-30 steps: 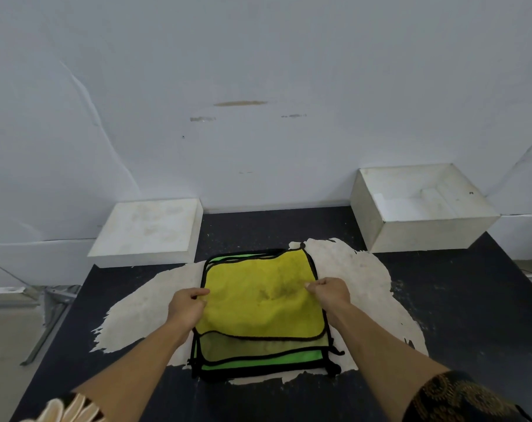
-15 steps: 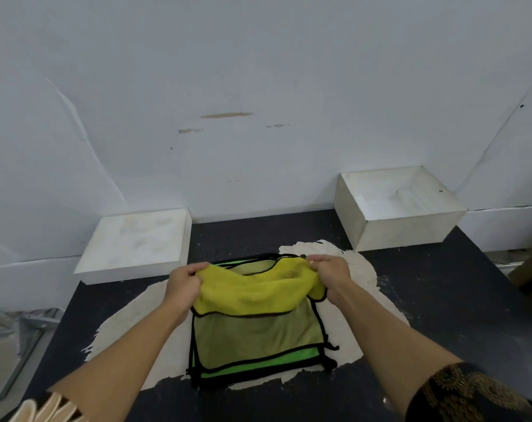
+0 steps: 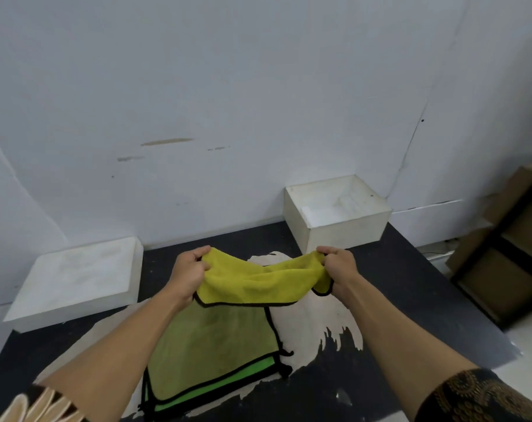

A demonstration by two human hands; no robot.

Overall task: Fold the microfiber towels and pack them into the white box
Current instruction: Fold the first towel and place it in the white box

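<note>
The left hand (image 3: 187,274) and right hand (image 3: 339,269) pinch a yellow towel (image 3: 258,284) held crosswise over the stack (image 3: 210,345), the box (image 3: 346,236) just beyond the right.

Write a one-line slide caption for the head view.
Left hand and right hand hold a yellow towel above the towel stack, white box open behind.

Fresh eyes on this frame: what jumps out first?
The yellow towel, held up and stretched between the left hand and right hand at centre. Under it, a stack of green towels lies on the dark table; the open white box sits at its back right.
</note>
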